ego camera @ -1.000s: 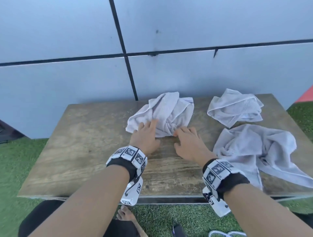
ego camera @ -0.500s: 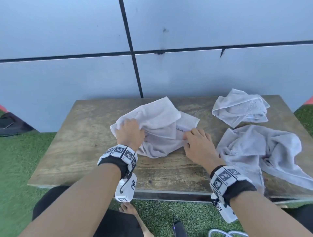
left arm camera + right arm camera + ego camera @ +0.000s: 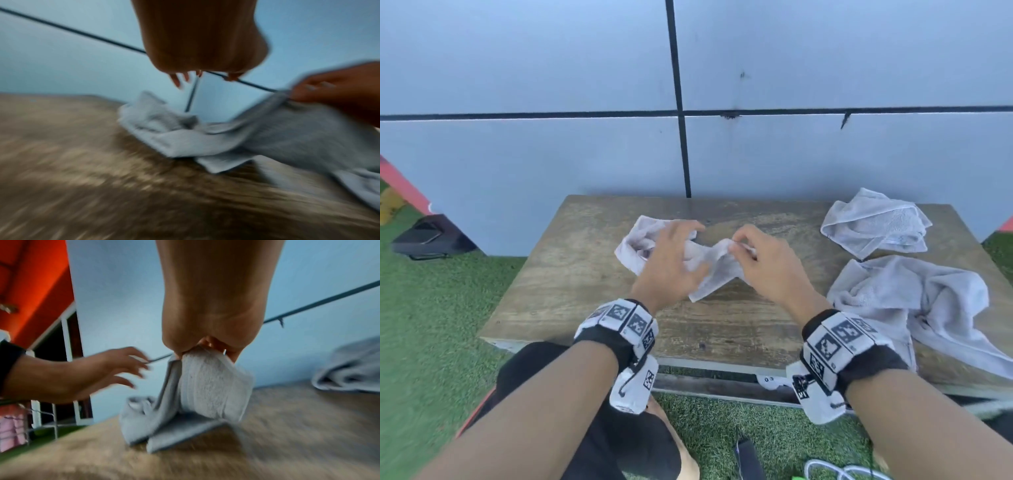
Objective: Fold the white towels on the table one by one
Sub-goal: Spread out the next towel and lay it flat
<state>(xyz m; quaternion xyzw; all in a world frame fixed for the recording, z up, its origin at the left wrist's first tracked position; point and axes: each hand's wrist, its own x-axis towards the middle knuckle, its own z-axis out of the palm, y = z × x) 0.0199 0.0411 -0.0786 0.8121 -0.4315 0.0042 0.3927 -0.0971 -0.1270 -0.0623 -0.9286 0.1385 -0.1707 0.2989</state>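
My right hand pinches a bunched edge of the towel between thumb and fingers, lifting that part clear of the table; the right wrist view shows the cloth hanging from my fingertips in a tent, its lower folds resting on the wood. My left hand hovers just to the left of that pinch, fingers spread and loosely curled, holding nothing; its fingers hang above the crumpled far end of the same towel, apart from it as far as the blurred wrist view lets me tell.

The cloth looks soft, limp terry, light enough for two fingers, and it sags wherever I do not support it. I judge it will not slip from the pinch, but it will not keep a shape either, so I need a real corner, not a bunch of fabric. The hemmed edge below my right fingers is the line to follow; my left hand should take the opposite corner in the heap beneath it, so the towel can be stretched flat between both hands.

Further to the right of my right hand lie two more towels, a small crumpled one toward the far edge and a larger spread one nearer me, both unfolded.
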